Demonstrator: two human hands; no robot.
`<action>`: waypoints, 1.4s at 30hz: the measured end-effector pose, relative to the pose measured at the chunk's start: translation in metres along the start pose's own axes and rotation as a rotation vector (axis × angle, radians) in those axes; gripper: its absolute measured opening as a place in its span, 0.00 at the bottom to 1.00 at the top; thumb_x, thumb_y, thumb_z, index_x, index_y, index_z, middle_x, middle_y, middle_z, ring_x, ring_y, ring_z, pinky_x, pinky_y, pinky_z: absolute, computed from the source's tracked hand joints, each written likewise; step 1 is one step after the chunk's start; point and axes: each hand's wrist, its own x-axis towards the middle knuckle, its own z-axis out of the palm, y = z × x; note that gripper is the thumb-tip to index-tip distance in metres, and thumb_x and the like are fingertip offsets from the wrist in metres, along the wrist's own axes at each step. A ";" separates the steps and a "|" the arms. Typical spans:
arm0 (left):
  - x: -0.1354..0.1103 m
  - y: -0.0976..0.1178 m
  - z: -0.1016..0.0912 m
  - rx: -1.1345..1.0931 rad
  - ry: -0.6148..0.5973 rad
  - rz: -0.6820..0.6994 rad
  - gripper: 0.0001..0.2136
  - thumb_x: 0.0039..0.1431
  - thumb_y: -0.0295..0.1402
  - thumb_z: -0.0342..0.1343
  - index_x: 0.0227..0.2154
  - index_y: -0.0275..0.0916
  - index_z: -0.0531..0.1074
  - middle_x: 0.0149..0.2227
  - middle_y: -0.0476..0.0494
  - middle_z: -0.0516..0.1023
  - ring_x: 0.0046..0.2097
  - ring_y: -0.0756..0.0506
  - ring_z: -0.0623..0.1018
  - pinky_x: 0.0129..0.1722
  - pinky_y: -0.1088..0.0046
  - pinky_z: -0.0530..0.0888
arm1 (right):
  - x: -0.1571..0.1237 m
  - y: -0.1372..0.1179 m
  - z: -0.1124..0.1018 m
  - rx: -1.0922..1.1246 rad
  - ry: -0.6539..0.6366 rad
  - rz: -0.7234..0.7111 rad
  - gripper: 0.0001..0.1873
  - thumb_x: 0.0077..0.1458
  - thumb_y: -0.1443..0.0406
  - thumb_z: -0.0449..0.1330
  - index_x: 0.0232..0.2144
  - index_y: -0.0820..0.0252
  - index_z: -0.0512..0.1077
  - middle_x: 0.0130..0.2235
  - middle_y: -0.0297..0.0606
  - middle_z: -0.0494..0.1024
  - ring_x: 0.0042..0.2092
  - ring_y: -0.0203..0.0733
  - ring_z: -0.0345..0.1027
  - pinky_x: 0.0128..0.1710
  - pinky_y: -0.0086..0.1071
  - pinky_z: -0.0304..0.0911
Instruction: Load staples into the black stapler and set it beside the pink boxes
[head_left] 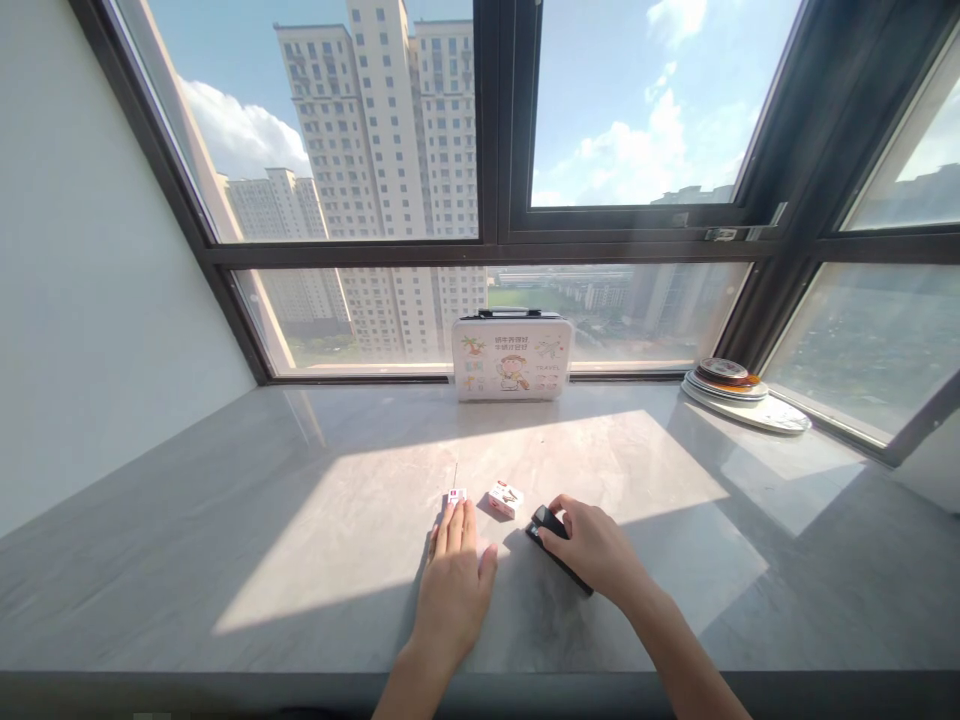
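Note:
My left hand (452,580) lies palm down with its fingers stretched out together and its thumb apart. Its fingertips rest at a small white and magenta box (457,494), most of which is hidden under them. My right hand (589,540) is closed around the far end of a black stapler (574,574), which lies slantwise on the pale marble-look sill (315,600). Between the hands, a little farther off, sits a small white box with reddish print (505,498); neither hand touches it.
A white cartoon-printed case (511,360) with a black handle stands upright against the window. At the back right corner lies a stack of round plates or mats (739,396). The dark window frame (495,252) bounds the sill behind, and a white wall (97,260) on the left.

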 end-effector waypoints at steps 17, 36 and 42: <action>0.018 0.036 0.016 -0.047 0.123 0.025 0.25 0.72 0.34 0.44 0.70 0.40 0.57 0.64 0.35 0.67 0.67 0.37 0.64 0.64 0.56 0.67 | 0.032 -0.003 0.037 0.496 -0.175 0.074 0.23 0.60 0.44 0.58 0.44 0.56 0.72 0.27 0.31 0.75 0.26 0.38 0.69 0.25 0.29 0.62; -0.011 -0.088 -0.028 0.027 0.185 0.001 0.22 0.74 0.33 0.41 0.66 0.46 0.63 0.59 0.38 0.70 0.61 0.39 0.70 0.61 0.57 0.71 | 0.007 -0.116 0.123 0.916 -0.289 -0.099 0.22 0.65 0.48 0.54 0.49 0.55 0.75 0.34 0.35 0.75 0.31 0.41 0.70 0.25 0.31 0.70; -0.001 -0.107 -0.024 -0.008 0.170 -0.045 0.22 0.74 0.33 0.40 0.66 0.50 0.63 0.60 0.43 0.70 0.62 0.42 0.70 0.59 0.62 0.73 | 0.014 -0.126 0.139 0.872 -0.231 -0.052 0.21 0.66 0.48 0.52 0.47 0.54 0.75 0.34 0.35 0.74 0.26 0.37 0.67 0.23 0.30 0.67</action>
